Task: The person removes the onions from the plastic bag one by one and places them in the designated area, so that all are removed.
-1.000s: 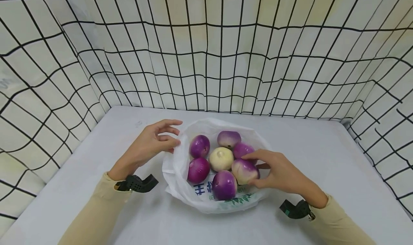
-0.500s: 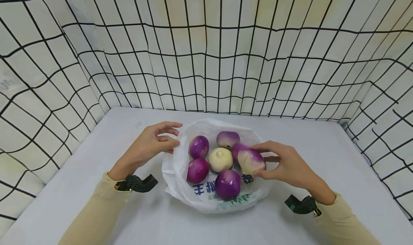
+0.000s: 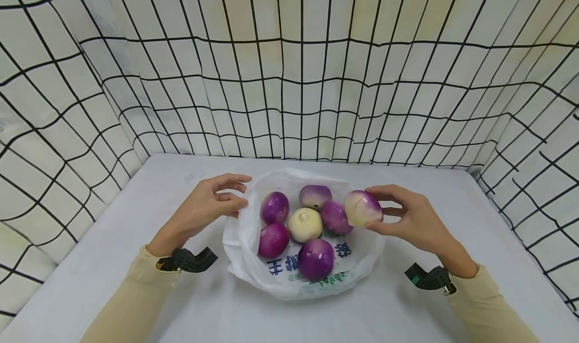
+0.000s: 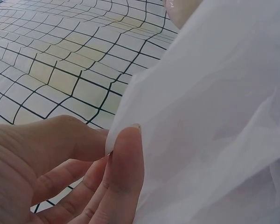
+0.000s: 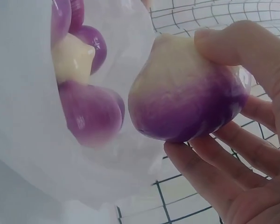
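A white plastic bag (image 3: 289, 289) stands open on the table, its rim rolled back, with several purple and cream onions inside. Among them are a cream onion (image 3: 305, 225) in the middle and a dark purple onion (image 3: 315, 259) in front. My right hand (image 3: 409, 215) holds a purple-and-cream onion (image 3: 363, 208) between thumb and fingers, over the bag's right rim. The right wrist view shows this onion (image 5: 189, 91) with its cream pointed end up. My left hand (image 3: 209, 207) pinches the bag's left rim; thumb and finger meet on the thin plastic (image 4: 177, 107) in the left wrist view.
A white tabletop (image 3: 190, 303) lies under the bag. White walls with a black grid net (image 3: 289, 77) rise behind and at both sides. Each wrist carries a black camera mount, one at the left (image 3: 187, 260) and one at the right (image 3: 429, 276).
My right hand has lifted the purple-and-cream onion from among the others, up and to the right. The dark purple front onion has shifted slightly. My left hand keeps its pinch on the rim.
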The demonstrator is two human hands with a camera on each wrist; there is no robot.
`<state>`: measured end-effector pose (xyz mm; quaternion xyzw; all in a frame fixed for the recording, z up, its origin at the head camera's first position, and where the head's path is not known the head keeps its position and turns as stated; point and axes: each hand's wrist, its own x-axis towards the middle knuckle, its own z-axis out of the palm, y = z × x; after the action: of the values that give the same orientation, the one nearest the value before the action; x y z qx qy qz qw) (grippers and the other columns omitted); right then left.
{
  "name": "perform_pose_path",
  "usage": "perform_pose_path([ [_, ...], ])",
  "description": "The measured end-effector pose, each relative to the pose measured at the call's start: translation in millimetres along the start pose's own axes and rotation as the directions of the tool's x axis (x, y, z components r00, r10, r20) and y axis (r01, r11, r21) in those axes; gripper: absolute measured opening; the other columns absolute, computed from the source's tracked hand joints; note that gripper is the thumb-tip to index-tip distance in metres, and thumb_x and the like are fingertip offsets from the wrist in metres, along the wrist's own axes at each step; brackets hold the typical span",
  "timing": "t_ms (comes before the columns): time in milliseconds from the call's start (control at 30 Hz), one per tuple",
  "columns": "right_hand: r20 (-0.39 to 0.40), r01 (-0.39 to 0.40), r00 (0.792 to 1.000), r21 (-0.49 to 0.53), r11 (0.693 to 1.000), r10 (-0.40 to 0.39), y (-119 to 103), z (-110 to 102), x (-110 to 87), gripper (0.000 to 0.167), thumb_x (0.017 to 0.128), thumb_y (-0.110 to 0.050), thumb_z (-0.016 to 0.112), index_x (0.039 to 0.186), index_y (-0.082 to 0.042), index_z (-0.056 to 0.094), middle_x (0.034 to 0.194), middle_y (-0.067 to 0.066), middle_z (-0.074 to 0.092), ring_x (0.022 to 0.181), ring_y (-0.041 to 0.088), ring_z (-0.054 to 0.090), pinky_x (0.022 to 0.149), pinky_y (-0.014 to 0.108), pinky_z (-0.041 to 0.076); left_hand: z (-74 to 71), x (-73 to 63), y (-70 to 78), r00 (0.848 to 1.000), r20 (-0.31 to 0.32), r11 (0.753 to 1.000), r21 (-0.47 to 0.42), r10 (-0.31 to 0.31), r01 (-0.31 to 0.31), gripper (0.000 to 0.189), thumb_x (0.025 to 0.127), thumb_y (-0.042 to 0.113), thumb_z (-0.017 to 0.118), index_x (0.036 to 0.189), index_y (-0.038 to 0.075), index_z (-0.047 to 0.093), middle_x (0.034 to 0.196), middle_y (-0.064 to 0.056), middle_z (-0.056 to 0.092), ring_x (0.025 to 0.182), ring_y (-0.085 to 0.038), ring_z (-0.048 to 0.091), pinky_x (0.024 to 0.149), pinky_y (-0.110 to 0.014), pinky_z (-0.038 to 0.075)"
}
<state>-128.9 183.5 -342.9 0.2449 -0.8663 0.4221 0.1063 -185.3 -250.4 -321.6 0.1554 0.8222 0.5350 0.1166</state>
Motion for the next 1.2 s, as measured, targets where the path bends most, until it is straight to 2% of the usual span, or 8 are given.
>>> perform_pose_path([
  [333, -0.069, -0.063, 0.995, 0.035, 0.997, 0.065, 12.0, -13.1, 1.1, 0.062, 0.079, -0.008, 0.089, 0.136, -0.012, 0.063, 0.129, 0.009, 0.067, 0.111, -0.006, 0.064, 0.091, 0.011, 0.056, 0.1, -0.8, -1.5, 1.000, 0.002, 1.000, 0.023, -0.004, 0.004, 0.056, 0.095, 0.022, 0.076, 0.145, 0.011, 0.056, 0.139, -0.019, 0.058, 0.099, -0.011, 0.075, 0.083, -0.029, 0.064],
  [533, -0.113, -0.104, 0.988, 0.027, 0.994, 0.106, 20.8, -19.9, 1.4, 0.063, 0.080, -0.007, 0.088, 0.137, -0.010, 0.062, 0.128, 0.001, 0.065, 0.113, -0.008, 0.062, 0.090, 0.009, 0.056, 0.5, -0.3, -1.8, 1.000, 0.006, 1.000, 0.022, -0.006, 0.006, 0.056, 0.095, 0.023, 0.076, 0.145, 0.011, 0.056, 0.139, -0.019, 0.058, 0.099, -0.011, 0.075, 0.083, -0.029, 0.064],
  [700, -0.142, -0.157, 0.976, 0.058, 0.986, 0.164, 27.2, -24.9, 1.5, 0.063, 0.081, -0.008, 0.088, 0.138, -0.009, 0.062, 0.126, -0.009, 0.064, 0.113, -0.006, 0.062, 0.089, 0.010, 0.056, 0.4, -0.4, -1.8, 1.000, 0.003, 0.999, 0.039, -0.010, 0.010, 0.057, 0.095, 0.024, 0.076, 0.146, 0.011, 0.055, 0.140, -0.019, 0.059, 0.098, -0.010, 0.075, 0.083, -0.029, 0.064],
  [933, -0.191, -0.228, 0.950, 0.109, 0.968, 0.245, 38.9, -31.8, 1.9, 0.060, 0.081, -0.009, 0.088, 0.135, -0.012, 0.063, 0.122, -0.015, 0.065, 0.112, -0.003, 0.064, 0.088, 0.012, 0.058, 0.0, 0.5, -2.7, 1.000, -0.001, 0.999, 0.051, -0.011, 0.011, 0.056, 0.096, 0.025, 0.075, 0.146, 0.012, 0.056, 0.137, -0.019, 0.059, 0.098, -0.010, 0.075, 0.083, -0.028, 0.064],
  [1100, -0.208, -0.227, 0.948, 0.086, 0.970, 0.241, 51.5, -34.7, 0.5, 0.063, 0.081, -0.008, 0.088, 0.138, -0.006, 0.061, 0.123, -0.017, 0.064, 0.111, -0.007, 0.062, 0.086, 0.009, 0.057, 0.3, 1.2, -2.7, 1.000, 0.001, 0.999, 0.051, -0.018, 0.018, 0.056, 0.095, 0.025, 0.075, 0.146, 0.012, 0.056, 0.138, -0.019, 0.059, 0.098, -0.009, 0.075, 0.083, -0.028, 0.064],
  [1200, -0.213, -0.237, 0.947, 0.042, 0.971, 0.241, 58.8, -36.0, -0.2, 0.064, 0.082, -0.011, 0.088, 0.140, -0.007, 0.060, 0.126, -0.011, 0.064, 0.111, -0.010, 0.060, 0.086, 0.006, 0.055, 0.4, 1.6, -3.1, 1.000, 0.005, 0.999, 0.031, -0.011, 0.011, 0.055, 0.095, 0.023, 0.075, 0.146, 0.011, 0.056, 0.137, -0.020, 0.058, 0.097, -0.008, 0.075, 0.082, -0.029, 0.064],
])
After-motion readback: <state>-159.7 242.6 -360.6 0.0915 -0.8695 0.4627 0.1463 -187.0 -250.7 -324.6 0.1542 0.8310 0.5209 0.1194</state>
